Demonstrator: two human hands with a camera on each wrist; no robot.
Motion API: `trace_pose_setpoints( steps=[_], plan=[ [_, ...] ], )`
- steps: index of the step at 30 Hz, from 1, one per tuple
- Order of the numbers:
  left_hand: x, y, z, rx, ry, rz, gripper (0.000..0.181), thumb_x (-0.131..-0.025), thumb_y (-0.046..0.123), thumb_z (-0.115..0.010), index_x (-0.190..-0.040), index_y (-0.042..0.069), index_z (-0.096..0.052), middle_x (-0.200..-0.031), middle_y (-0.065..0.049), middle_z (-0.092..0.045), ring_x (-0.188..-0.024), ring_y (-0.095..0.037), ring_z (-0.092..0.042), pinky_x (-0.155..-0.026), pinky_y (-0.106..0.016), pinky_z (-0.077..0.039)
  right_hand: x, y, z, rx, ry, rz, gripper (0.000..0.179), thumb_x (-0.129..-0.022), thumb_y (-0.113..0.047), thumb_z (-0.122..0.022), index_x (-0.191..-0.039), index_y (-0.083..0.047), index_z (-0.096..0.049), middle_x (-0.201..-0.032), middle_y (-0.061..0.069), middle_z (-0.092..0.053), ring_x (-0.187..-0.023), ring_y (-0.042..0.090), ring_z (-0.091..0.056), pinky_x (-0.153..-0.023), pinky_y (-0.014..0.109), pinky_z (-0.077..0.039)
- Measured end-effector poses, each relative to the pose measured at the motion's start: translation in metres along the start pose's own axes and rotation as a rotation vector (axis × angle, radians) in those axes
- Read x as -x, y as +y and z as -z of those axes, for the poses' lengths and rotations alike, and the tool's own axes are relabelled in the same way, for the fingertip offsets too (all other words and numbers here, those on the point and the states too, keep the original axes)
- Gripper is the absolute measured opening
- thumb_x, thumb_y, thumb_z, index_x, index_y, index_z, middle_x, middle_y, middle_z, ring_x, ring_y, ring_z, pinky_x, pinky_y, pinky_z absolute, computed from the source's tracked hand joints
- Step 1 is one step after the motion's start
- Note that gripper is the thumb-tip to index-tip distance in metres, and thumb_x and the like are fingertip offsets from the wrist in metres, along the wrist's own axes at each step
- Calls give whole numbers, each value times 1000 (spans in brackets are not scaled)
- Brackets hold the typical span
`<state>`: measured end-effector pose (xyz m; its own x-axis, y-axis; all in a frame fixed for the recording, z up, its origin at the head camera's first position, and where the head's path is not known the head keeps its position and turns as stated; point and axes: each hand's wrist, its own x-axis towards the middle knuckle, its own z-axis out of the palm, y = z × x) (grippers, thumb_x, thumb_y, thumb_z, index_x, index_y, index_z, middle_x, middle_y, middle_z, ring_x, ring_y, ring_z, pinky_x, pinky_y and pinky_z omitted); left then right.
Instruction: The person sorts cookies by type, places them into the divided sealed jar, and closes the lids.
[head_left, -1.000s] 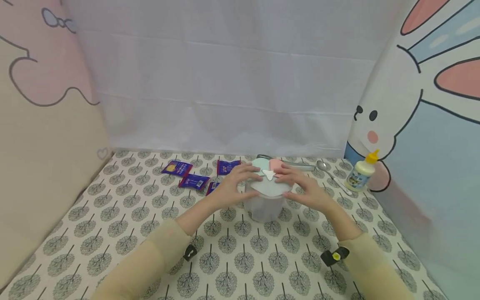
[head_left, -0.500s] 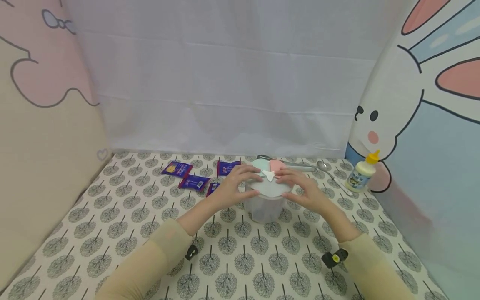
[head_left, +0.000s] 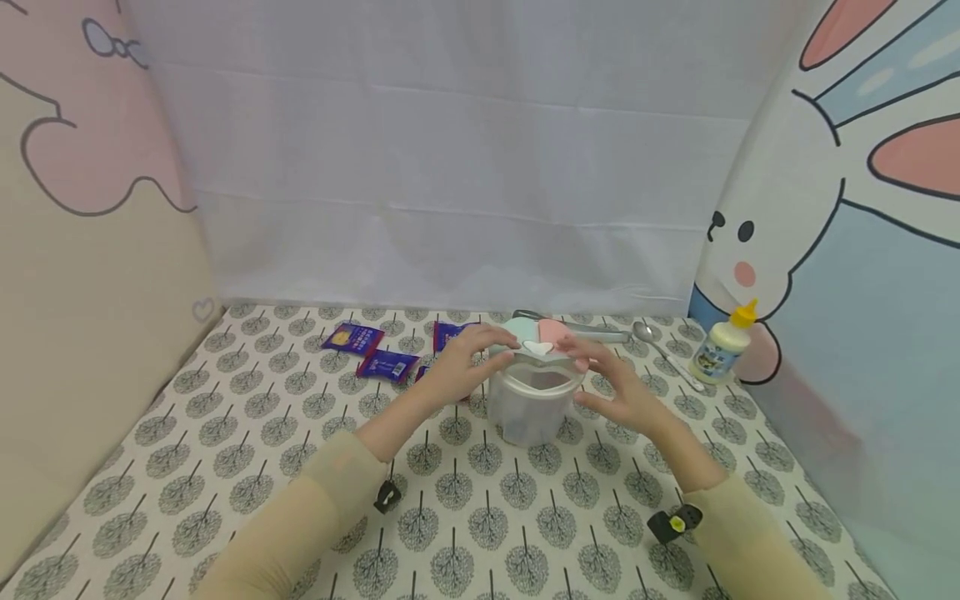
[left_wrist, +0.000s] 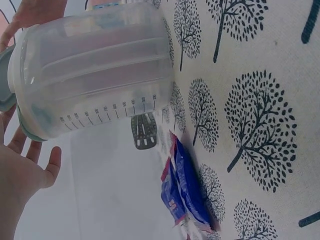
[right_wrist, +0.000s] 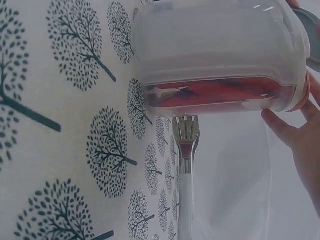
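Observation:
A clear plastic divided storage jar [head_left: 534, 412] stands upright on the table between both hands. Its lid has a green flap [head_left: 520, 330], a pink flap [head_left: 553, 332] and a grey front flap [head_left: 542, 359]. The grey flap is tilted up, showing an opening below. My left hand [head_left: 468, 364] has its fingertips at the lid's left side, thumb held off the jar in the left wrist view. My right hand [head_left: 624, 390] touches the lid's pink side with relaxed fingers. Red contents [right_wrist: 220, 93] show through one compartment in the right wrist view.
Several purple snack packets [head_left: 387, 365] lie left of the jar. Behind it lies a slotted utensil [head_left: 592, 332]. A metal spoon [head_left: 666, 354] and a glue bottle with a yellow cap [head_left: 722, 348] are at the right. Cloth walls [head_left: 450, 167] enclose the back and sides.
The jar's grey front flap has swung up from lying flat, baring the opening. Both hands have drawn slightly outward from the lid's front; the jar stays in place.

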<state>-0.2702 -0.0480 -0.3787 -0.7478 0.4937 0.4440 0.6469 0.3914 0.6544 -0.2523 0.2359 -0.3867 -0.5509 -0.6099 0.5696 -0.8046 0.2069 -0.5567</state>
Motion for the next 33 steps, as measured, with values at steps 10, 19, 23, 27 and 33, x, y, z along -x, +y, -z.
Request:
trace_pose_setpoints(
  steps=[10,19,23,27,33],
  plan=[
    [-3,0,-1,5,3,-5,29,-96,34,-53,-119,20,-63,-127,0,-58,-123,-20,-47,-101,-51,-40,-8,-25,0,42,56,68,53,-75,8,-69,-121,7,-43,-133,36,-38,-130,33,-42,-96,57,-44],
    [-3,0,1,26,-13,40,35,-94,39,-55,-122,20,-61,-129,1,-56,-120,-19,-48,-96,-46,-46,-10,-37,-1,166,51,-48,71,-69,8,-73,-131,7,-39,-133,23,-46,-125,7,-43,-93,52,-49],
    [1,-7,7,38,-64,39,47,-88,43,-64,-130,25,-54,-134,4,-50,-126,-19,-43,-102,-52,-40,-11,-38,-3,160,38,-141,77,-68,8,-75,-135,5,-36,-135,23,-43,-122,18,-47,-95,56,-45],
    [8,-23,23,-53,-111,41,69,-80,44,-72,-140,27,-42,-143,5,-41,-136,-21,-32,-109,-56,-30,-14,-39,-5,159,46,-175,80,-67,6,-77,-135,5,-36,-135,25,-44,-118,32,-49,-95,56,-45],
    [21,-58,55,-253,-180,91,85,-76,36,-79,-146,21,-33,-149,-4,-35,-140,-31,-22,-115,-58,-10,-15,-40,-7,137,52,-232,81,-68,2,-77,-137,3,-34,-132,23,-47,-118,39,-47,-96,58,-43]
  ],
)
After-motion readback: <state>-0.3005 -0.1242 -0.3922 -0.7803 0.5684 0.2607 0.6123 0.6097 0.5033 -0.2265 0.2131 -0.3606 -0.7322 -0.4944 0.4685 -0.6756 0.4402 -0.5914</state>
